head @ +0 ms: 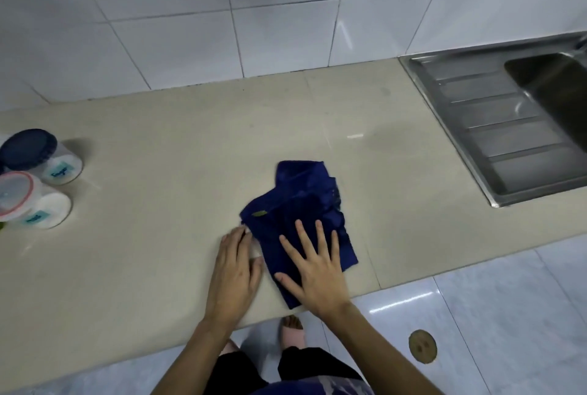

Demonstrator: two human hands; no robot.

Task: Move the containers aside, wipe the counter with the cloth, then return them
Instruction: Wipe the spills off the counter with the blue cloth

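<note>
Head view, one entry per item.

Counter (158,146): beige, smooth; wall at the far edge, steel sink (495,127) at the right end.

Cloth (298,216): dark blue, loosely folded, lying near the counter's front edge at about mid-length, one corner reaching toward the wall. Soft and limp, light; I judge it will bunch and slide easily on this smooth top, so it wants a flat palm on its thick folded middle, not a pinch at a corner.

My right hand (314,270): fingers spread wide, palm laid flat on the near half of the cloth.

My left hand (236,270): fingers together and extended, resting on the counter just beside the cloth's left edge, fingertips touching its near-left corner; not gripping anything that I can see.

Containers: blue-lidded jar (41,156) and red-rimmed jar (28,200), both white and labelled, standing close together at the counter's left end, well apart from the cloth. Plastic by the look, light; take each round the body.
</note>
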